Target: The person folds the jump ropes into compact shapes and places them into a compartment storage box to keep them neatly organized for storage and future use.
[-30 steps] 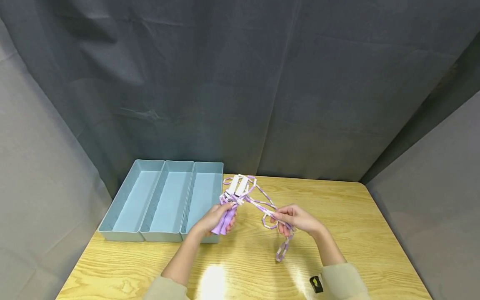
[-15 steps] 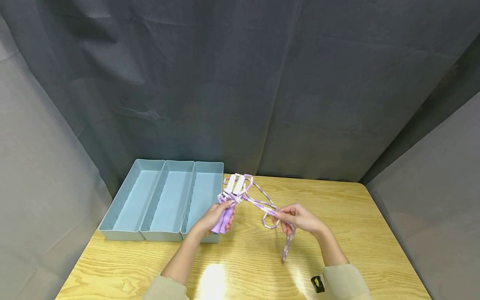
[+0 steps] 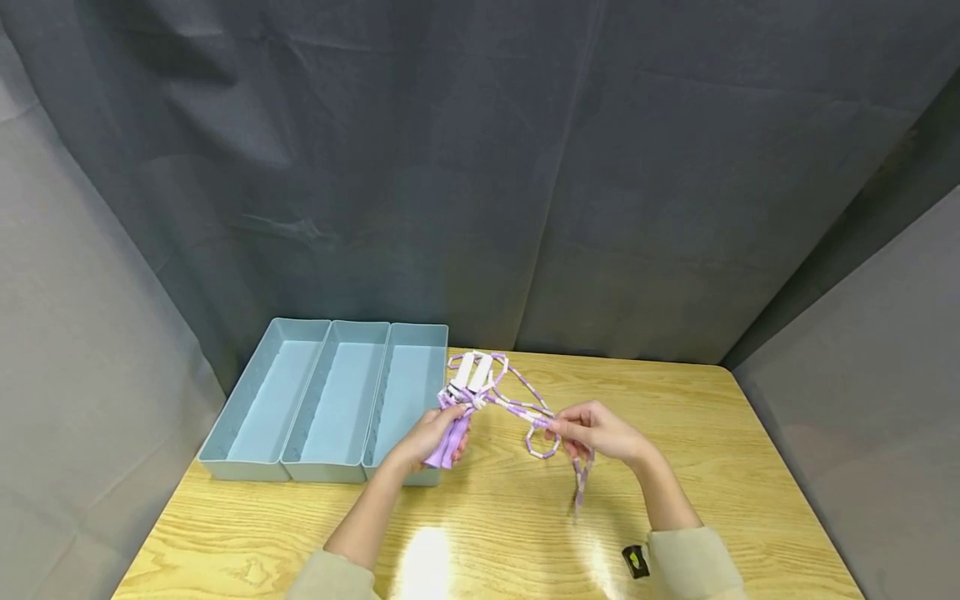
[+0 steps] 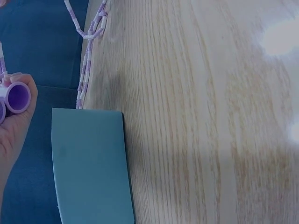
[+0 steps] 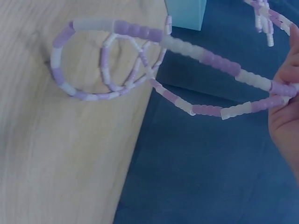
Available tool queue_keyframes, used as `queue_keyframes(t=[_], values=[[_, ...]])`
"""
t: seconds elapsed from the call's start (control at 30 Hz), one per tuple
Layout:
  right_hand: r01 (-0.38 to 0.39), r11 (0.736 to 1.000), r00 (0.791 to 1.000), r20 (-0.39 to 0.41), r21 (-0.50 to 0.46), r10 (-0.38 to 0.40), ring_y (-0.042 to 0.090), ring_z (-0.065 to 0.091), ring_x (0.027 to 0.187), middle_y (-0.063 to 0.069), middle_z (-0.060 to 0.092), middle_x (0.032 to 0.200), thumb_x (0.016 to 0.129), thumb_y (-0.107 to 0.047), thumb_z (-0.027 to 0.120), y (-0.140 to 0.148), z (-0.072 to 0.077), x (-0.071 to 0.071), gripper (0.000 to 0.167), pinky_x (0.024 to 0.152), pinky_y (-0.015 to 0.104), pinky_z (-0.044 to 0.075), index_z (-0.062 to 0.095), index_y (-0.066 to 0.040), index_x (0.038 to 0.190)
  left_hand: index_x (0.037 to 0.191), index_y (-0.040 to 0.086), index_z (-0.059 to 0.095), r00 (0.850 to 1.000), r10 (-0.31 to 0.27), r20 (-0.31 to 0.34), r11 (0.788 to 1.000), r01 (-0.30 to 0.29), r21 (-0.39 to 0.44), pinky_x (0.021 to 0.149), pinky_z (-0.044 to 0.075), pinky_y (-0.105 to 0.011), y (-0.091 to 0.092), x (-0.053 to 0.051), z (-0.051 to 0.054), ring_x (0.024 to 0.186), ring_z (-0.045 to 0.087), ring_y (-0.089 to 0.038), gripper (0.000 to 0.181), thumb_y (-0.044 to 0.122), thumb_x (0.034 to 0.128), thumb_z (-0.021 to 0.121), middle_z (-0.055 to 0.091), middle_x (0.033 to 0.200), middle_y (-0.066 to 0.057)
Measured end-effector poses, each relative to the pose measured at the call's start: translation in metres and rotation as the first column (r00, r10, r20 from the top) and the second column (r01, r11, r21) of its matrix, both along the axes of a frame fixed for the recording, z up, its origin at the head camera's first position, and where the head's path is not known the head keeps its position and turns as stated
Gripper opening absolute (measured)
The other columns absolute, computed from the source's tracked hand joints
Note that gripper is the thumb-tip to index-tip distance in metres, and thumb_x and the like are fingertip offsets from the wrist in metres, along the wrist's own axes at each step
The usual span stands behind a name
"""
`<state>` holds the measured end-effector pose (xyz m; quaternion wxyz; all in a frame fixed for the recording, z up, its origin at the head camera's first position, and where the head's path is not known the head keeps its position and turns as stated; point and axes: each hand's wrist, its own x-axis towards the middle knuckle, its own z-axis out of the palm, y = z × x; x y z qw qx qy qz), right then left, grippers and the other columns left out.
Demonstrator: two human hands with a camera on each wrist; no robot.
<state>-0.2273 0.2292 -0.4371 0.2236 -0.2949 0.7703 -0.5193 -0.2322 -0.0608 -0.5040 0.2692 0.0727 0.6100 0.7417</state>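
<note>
A beaded jump rope (image 3: 521, 408) in purple and white stretches between the two hands in the head view. My left hand (image 3: 435, 435) grips its two purple handles (image 3: 452, 440), whose white parts point away; the hollow round ends of the handles (image 4: 19, 97) show in the left wrist view beside the left hand (image 4: 14, 126). My right hand (image 3: 600, 435) pinches several strands of the rope between thumb and fingers. A loop of beads (image 5: 60, 56) hangs from the right hand (image 5: 286, 107) in the right wrist view. A small loop lies left of those fingers.
Three long light-blue bins (image 3: 247, 472) stand side by side at the left of the wooden table (image 3: 712, 467). A small black object (image 3: 635, 562) is beside the right sleeve. Dark curtains (image 3: 450, 167) hang behind the table, with grey ones at both sides.
The rope end hanging below my right hand has swung slightly right and looks narrower. Both hands keep their hold, with only slight shifts.
</note>
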Motion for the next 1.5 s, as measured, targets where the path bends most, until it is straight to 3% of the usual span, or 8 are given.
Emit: queue_keyframes(t=[0.33, 0.47, 0.67, 0.8, 1.07, 1.5], values=[[-0.027, 0.998, 0.997, -0.074, 0.049, 0.031, 0.004, 0.04, 0.045, 0.015, 0.05, 0.055, 0.094, -0.012, 0.049, -0.009, 0.02, 0.002, 0.019, 0.037, 0.019, 0.036, 0.064, -0.003, 0.089, 0.082, 0.006, 0.05, 0.999, -0.04, -0.02, 0.998, 0.039, -0.058, 0.04, 0.045, -0.021, 0.005, 0.009, 0.013, 0.045, 0.047, -0.01, 0.032, 0.03, 0.0978, 0.035, 0.051, 0.061, -0.004], [-0.037, 0.996, 0.994, -0.099, 0.075, 0.045, 0.003, 0.04, 0.045, 0.008, 0.051, 0.055, 0.094, -0.012, 0.049, -0.012, 0.025, 0.001, 0.019, 0.037, 0.021, 0.037, 0.065, -0.003, 0.088, 0.08, 0.007, 0.05, 0.998, -0.059, -0.023, 0.994, 0.057, -0.091, 0.04, 0.044, -0.022, 0.008, 0.007, 0.004, 0.044, 0.046, -0.01, 0.032, 0.031, 0.0971, 0.037, 0.051, 0.059, -0.004], [-0.061, 0.994, 0.989, -0.132, 0.094, 0.073, 0.003, 0.04, 0.045, 0.014, 0.05, 0.055, 0.094, -0.009, 0.047, -0.016, 0.032, -0.001, 0.02, 0.035, 0.025, 0.036, 0.066, -0.002, 0.088, 0.078, 0.007, 0.051, 0.994, -0.103, -0.03, 0.987, 0.098, -0.13, 0.038, 0.044, -0.022, 0.011, 0.004, -0.009, 0.043, 0.046, -0.011, 0.037, 0.04, 0.093, 0.043, 0.05, 0.06, -0.006], [-0.083, 0.992, 0.985, -0.141, 0.09, 0.096, 0.003, 0.038, 0.044, 0.015, 0.048, 0.054, 0.094, -0.008, 0.047, -0.018, 0.035, -0.002, 0.021, 0.036, 0.022, 0.035, 0.066, -0.002, 0.087, 0.076, 0.006, 0.052, 0.99, -0.135, -0.036, 0.979, 0.128, -0.158, 0.037, 0.044, -0.022, 0.012, 0.006, -0.009, 0.042, 0.046, -0.011, 0.04, 0.042, 0.0914, 0.044, 0.05, 0.059, -0.007], [-0.103, 0.99, 0.978, -0.17, 0.101, 0.119, 0.002, 0.037, 0.044, 0.0, 0.046, 0.053, 0.095, -0.01, 0.048, -0.024, 0.04, -0.006, 0.021, 0.037, 0.018, 0.033, 0.066, -0.004, 0.085, 0.073, 0.006, 0.052, 0.974, -0.224, -0.017, 0.954, 0.216, -0.208, 0.037, 0.043, -0.021, 0.015, 0.009, -0.012, 0.04, 0.045, -0.011, 0.042, 0.044, 0.0903, 0.046, 0.05, 0.055, -0.004], [-0.145, 0.981, 0.966, -0.196, 0.126, 0.168, 0.001, 0.037, 0.043, 0.004, 0.045, 0.052, 0.095, -0.011, 0.048, -0.03, 0.039, -0.013, 0.023, 0.038, 0.017, 0.032, 0.061, -0.002, 0.079, 0.072, 0.005, 0.053, 0.949, -0.314, -0.02, 0.91, 0.295, -0.292, 0.035, 0.04, -0.019, 0.019, 0.017, -0.006, 0.042, 0.045, -0.011, 0.04, 0.039, 0.0918, 0.045, 0.052, 0.056, -0.004]])
